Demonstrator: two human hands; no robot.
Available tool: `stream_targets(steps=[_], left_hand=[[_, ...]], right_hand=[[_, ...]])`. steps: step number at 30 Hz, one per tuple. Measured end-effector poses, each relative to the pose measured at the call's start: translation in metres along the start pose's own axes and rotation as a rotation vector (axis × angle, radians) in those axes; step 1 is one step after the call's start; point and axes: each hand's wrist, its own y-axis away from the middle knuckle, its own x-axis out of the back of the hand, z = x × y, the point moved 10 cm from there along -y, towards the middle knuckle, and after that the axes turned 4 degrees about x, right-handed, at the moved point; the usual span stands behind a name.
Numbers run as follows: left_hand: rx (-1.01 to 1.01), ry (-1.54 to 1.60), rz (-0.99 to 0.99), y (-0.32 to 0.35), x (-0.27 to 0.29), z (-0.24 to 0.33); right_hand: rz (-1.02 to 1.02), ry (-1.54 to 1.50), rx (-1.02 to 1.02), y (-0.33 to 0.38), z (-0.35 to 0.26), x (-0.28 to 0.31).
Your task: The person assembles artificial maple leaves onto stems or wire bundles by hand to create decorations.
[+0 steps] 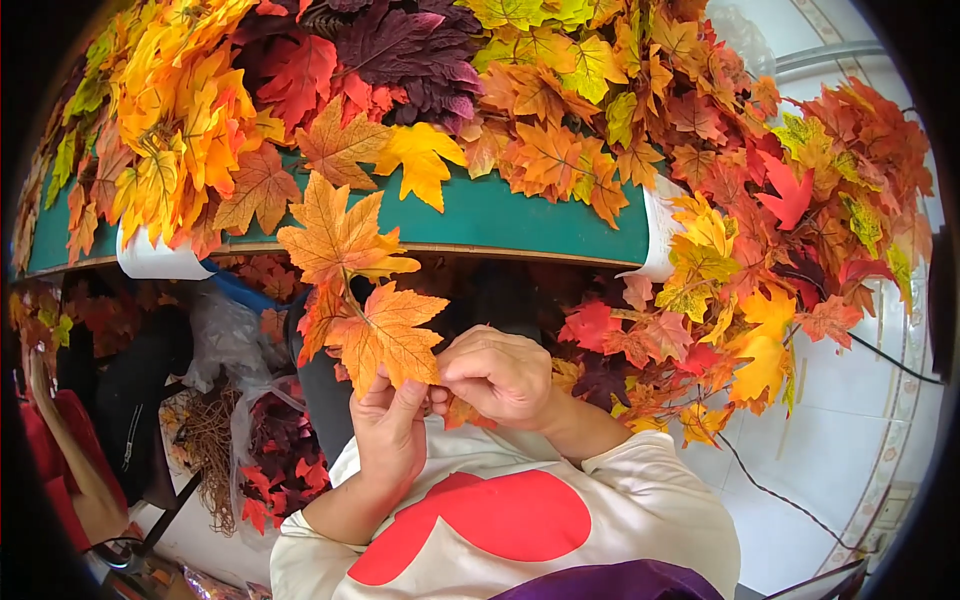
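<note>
My left hand [390,425] pinches the base of an artificial orange maple leaf sprig [385,335], which stands upright in front of me with a second orange leaf [338,238] above it. Right beside it, my right hand [497,375] curls its fingers around the sprig's lower end, touching the left hand. Both hands sit close to my chest, below the edge of the green-topped table [500,215].
Piles of fake autumn leaves in yellow, orange, red and purple [420,60] cover the table and spill down its right side [760,300]. A clear bag of red leaves and brown stems [250,440] lies at lower left. Another person's arm [70,470] is at far left.
</note>
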Motion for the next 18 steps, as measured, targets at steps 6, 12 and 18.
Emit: stream_targets(steps=[6, 12, 18], left_hand=[[-0.006, 0.001, 0.028, -0.002, 0.001, 0.000], [0.014, 0.013, 0.028, -0.004, -0.001, 0.000], [-0.024, 0.003, 0.091, -0.004, 0.003, 0.008]], right_hand=[[0.020, -0.019, -0.004, 0.000, 0.004, 0.001], [0.028, -0.023, 0.000, -0.002, 0.004, 0.003], [-0.116, 0.083, 0.033, -0.011, -0.004, 0.000]])
